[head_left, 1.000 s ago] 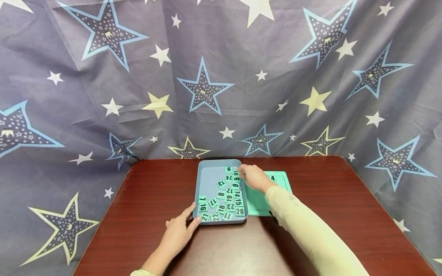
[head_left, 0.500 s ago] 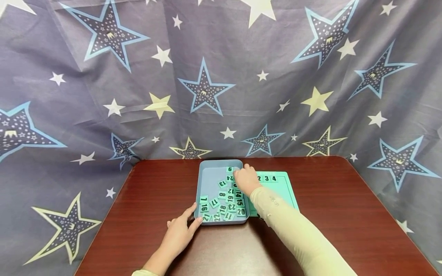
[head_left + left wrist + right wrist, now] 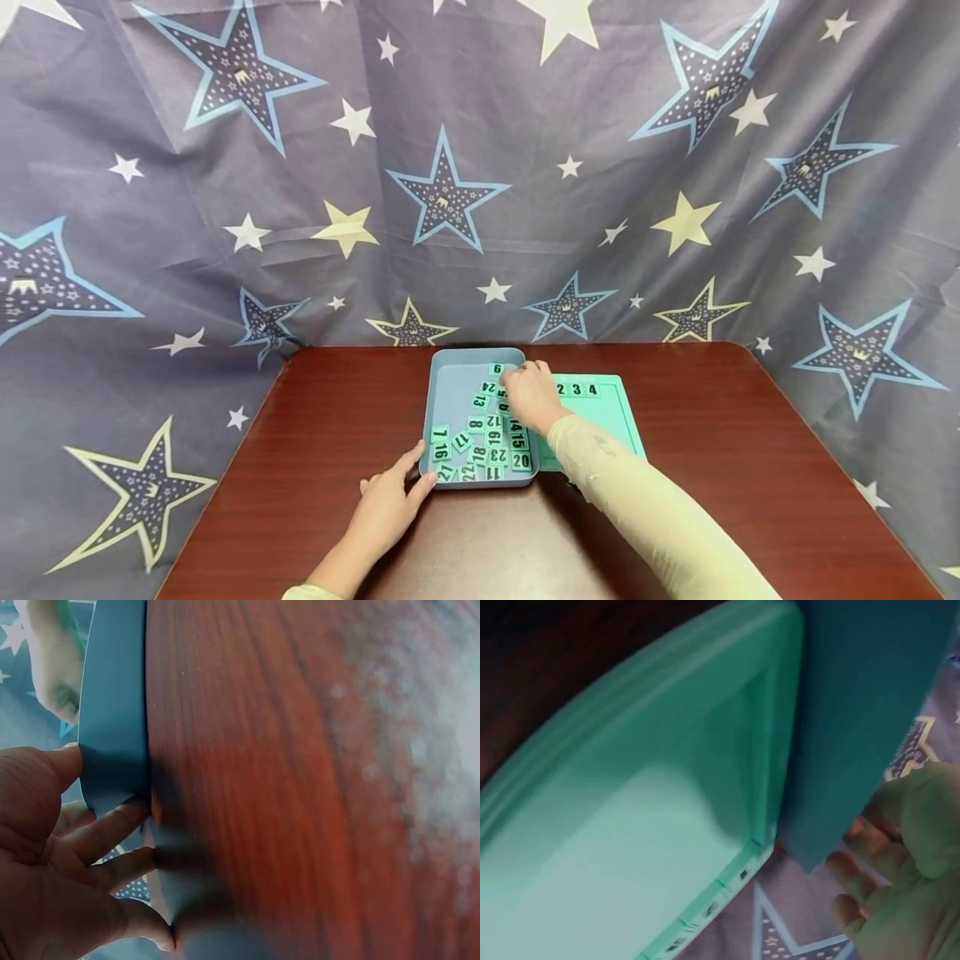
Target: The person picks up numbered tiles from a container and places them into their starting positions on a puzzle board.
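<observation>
A blue-grey tray [image 3: 457, 375] holds several mint-green number tiles [image 3: 495, 437], most of them toward its right and near sides. At the tray's near left corner, my left hand [image 3: 390, 504] has its thumb on the rim and its other fingers spread against the outer wall, as the left wrist view shows. My right hand [image 3: 532, 396] reaches over the tray's right wall, fingers bent down among the tiles by the 5. What its fingertips touch is hidden, and I cannot tell whether they pinch a tile. Right of the tray lies a mint-green board [image 3: 600, 425], with tiles 2, 3 and 4 along its far edge.
Both tray and board lie on a reddish-brown wooden table [image 3: 720, 433]. A grey curtain [image 3: 465, 275] printed with stars hangs right behind the table's far edge. My right forearm crosses over the board's near left part.
My right hand has gone from the tray's right wall down into the tiles. Several tiles have shifted slightly left, and the 2 and 3 on the board have come into view. The left hand stays put.
</observation>
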Motion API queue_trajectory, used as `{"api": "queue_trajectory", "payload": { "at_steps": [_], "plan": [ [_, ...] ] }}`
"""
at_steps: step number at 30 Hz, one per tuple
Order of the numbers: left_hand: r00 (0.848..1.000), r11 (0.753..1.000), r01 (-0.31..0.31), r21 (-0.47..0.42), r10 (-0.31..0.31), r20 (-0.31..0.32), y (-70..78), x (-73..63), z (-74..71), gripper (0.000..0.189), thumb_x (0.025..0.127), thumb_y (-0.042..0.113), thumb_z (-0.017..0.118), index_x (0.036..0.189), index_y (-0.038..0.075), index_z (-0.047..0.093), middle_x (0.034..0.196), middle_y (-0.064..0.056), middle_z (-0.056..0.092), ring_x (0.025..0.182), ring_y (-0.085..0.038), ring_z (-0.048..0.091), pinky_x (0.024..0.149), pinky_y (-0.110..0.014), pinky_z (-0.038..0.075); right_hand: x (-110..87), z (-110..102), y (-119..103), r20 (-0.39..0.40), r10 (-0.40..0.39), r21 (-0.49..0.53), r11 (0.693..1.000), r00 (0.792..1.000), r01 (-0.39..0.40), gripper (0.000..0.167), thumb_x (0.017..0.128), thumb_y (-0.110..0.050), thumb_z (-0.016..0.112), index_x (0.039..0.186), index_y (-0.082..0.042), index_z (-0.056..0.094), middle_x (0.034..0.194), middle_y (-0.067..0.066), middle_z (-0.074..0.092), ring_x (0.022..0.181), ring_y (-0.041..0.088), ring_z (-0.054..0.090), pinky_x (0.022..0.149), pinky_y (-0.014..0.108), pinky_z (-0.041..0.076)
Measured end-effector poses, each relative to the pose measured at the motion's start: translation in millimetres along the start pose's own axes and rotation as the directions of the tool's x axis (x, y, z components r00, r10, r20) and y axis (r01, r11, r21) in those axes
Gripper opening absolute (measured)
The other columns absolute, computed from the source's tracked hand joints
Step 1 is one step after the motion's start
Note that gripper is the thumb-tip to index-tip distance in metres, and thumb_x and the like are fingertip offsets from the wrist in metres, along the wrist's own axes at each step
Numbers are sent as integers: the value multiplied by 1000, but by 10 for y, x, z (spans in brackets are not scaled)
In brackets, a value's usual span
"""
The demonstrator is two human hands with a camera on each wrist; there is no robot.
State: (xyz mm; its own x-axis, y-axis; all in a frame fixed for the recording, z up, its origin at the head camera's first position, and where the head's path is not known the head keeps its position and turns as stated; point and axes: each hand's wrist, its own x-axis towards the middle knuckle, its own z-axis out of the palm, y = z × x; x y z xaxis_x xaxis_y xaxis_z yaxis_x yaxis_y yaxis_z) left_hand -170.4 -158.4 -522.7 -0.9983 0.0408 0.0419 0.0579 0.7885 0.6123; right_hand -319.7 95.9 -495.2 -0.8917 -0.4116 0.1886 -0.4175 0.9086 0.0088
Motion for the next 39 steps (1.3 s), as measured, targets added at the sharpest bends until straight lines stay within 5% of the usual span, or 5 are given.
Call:
{"api": "queue_trajectory", "payload": {
  "at_steps": [6,12,27,34,39],
  "plan": [
    [1000,1000,0,-18,0,0,3,-26,41,57,105,37,69,157,17,56,131,-13,77,125,-57,64,110,-88,26,131,103,-23,21,109,-54,993,994,-108,15,100,-36,76,95,-22,77,82,0,76,90,27,62,90,44,39],
    [1000,1000,-15,-18,15,3,34,-22,74,57,105,39,69,157,19,57,134,-13,76,128,-55,64,110,-88,27,228,187,-5,76,199,-172,968,977,-184,22,108,-24,62,88,-20,70,78,3,71,86,24,54,87,43,30],
    [1000,1000,-16,-1,16,11,39,10,4,56,105,38,69,157,19,57,137,-14,74,129,-55,63,109,-88,27,194,-1,312,157,-179,105,981,971,163,50,100,8,65,138,-22,73,128,-2,79,122,35,65,102,52,47],
    [1000,1000,5,-5,-4,23,13,-1,3,57,106,41,67,158,21,55,138,-13,74,132,-55,61,111,-88,26,223,53,282,129,-195,-78,976,972,206,34,97,-20,80,131,-23,76,118,-3,82,109,31,65,88,42,44],
    [1000,1000,13,0,-13,10,-5,-7,-3,57,106,40,67,158,21,56,141,-15,72,132,-55,62,111,-88,26,251,93,296,155,-121,13,993,980,121,49,90,-30,89,135,-19,73,123,-1,80,125,35,63,104,48,46]
  ]
}}
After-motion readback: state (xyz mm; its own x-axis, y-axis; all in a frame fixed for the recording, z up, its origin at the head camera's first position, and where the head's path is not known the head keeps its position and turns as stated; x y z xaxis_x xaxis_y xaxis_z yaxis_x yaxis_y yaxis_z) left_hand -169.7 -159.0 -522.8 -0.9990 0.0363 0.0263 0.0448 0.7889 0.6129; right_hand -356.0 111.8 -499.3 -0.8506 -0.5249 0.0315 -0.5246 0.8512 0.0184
